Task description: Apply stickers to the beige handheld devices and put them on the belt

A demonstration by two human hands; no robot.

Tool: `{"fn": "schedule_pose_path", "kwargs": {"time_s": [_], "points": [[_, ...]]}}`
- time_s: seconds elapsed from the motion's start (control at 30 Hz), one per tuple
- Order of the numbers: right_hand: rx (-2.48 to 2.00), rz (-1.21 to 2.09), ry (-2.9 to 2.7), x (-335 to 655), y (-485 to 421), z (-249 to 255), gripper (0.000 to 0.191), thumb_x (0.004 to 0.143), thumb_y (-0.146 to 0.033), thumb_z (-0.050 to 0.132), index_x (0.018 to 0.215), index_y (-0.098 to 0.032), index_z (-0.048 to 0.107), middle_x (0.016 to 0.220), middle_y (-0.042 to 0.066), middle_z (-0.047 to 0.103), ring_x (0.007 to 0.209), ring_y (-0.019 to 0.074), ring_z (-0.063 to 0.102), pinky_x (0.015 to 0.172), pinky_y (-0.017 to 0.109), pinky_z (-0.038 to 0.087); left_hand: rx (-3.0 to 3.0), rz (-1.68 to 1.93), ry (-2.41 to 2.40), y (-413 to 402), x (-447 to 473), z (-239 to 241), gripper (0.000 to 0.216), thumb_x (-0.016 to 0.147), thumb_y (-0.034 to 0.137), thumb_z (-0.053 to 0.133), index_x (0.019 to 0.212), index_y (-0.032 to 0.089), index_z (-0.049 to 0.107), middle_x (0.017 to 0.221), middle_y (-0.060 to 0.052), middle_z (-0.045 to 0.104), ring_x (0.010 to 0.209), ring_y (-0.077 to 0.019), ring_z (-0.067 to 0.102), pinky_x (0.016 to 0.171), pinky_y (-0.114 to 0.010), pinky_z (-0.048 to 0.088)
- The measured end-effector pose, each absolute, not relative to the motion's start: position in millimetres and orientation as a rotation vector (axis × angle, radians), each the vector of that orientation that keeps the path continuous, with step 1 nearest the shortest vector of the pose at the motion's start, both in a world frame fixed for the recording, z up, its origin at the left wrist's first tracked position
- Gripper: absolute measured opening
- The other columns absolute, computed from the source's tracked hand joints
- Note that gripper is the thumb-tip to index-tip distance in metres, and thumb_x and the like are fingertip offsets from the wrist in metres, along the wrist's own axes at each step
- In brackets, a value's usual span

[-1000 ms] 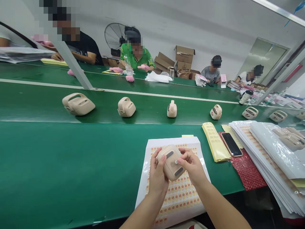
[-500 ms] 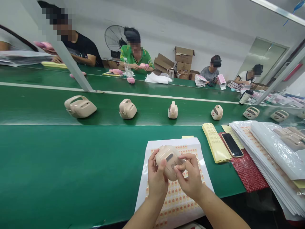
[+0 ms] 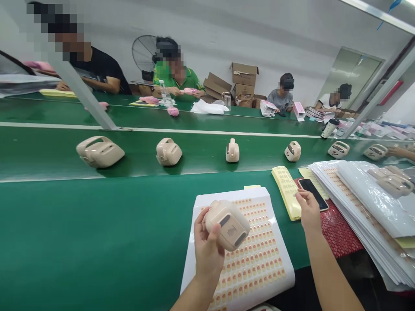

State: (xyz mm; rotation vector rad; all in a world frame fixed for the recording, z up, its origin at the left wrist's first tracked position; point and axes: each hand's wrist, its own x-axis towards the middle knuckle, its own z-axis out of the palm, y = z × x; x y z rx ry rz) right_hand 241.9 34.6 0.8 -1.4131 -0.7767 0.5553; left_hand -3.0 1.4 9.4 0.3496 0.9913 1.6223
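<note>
My left hand [image 3: 207, 248] grips a rounded cream plastic device [image 3: 233, 231], tilted so that a flat face with two dark strips and small printed marks shows. Beneath it lies a white sheet [image 3: 259, 268] with rows of small orange and cream stickers. My right hand [image 3: 310, 211] is over the right edge of a yellow sticker strip [image 3: 287, 194], thumb and fingertips pinched together. Whatever is between those fingertips, if anything, is too small to name.
Several cream handled devices [image 3: 169, 152] stand in a row along the green belt [image 3: 197, 160]. To the right are a phone [image 3: 313, 194], a red textured mat [image 3: 340, 231] and a stack of sheets [image 3: 359, 224] with plastic bags. Co-workers sit across, behind a slanted metal post [image 3: 84, 90].
My right hand has left the cream device and moved right to the yellow sticker strip. My left hand still holds the device, whose second dark strip is now uncovered.
</note>
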Motion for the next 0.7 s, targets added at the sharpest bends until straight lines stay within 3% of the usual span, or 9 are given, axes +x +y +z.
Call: {"fn": "schedule_pose_path", "kwargs": {"time_s": [0.1,0.23,0.4,0.53,0.7], "points": [[-1.533,0.537,-0.646,284,49,-6,0.030,0.060,-0.044,0.064,0.070,-0.017,0.054,0.070,0.000,0.057,0.066,0.0146,0.055,0.063,0.029,0.044,0.192,1.534,0.950,3,-8,8,0.050,0.052,0.044,0.071,0.096,0.025,0.061,0.095,-0.002,0.064,0.078,-0.0208,0.060,0.064,-0.032,0.052],[-1.701,0.617,-0.598,316,63,-19,0.026,0.072,-0.036,0.062,0.064,-0.014,0.051,0.054,-0.005,0.050,0.049,0.0094,0.049,0.052,0.024,0.042,-0.166,1.322,0.924,0,-27,-9,0.033,0.068,0.044,0.052,0.094,0.027,0.063,0.073,0.000,0.068,0.064,-0.0204,0.063,0.073,-0.043,0.052],[-1.875,0.721,-0.702,318,78,-34,0.021,0.085,-0.030,0.052,0.081,-0.010,0.056,0.071,-0.001,0.056,0.058,0.0077,0.053,0.055,0.022,0.047,-0.078,1.305,0.704,-12,-53,-43,0.035,0.071,0.046,0.051,0.103,0.034,0.060,0.078,0.002,0.070,0.077,-0.0252,0.065,0.083,-0.052,0.048],[-2.007,0.655,-0.824,317,85,-39,0.021,0.085,-0.031,0.053,0.086,-0.011,0.057,0.081,0.002,0.059,0.069,0.0110,0.057,0.063,0.027,0.049,0.043,1.359,0.659,-22,-61,-54,0.042,0.070,0.049,0.052,0.110,0.037,0.056,0.091,0.001,0.070,0.100,-0.0298,0.058,0.088,-0.054,0.045],[-2.150,0.436,-0.989,318,83,-30,0.014,0.077,-0.026,0.058,0.081,-0.013,0.060,0.091,0.006,0.059,0.087,0.0183,0.056,0.081,0.035,0.043,0.032,1.404,0.762,-30,-62,-44,0.043,0.068,0.051,0.054,0.108,0.035,0.056,0.094,0.001,0.069,0.105,-0.0296,0.056,0.089,-0.054,0.044]]}}
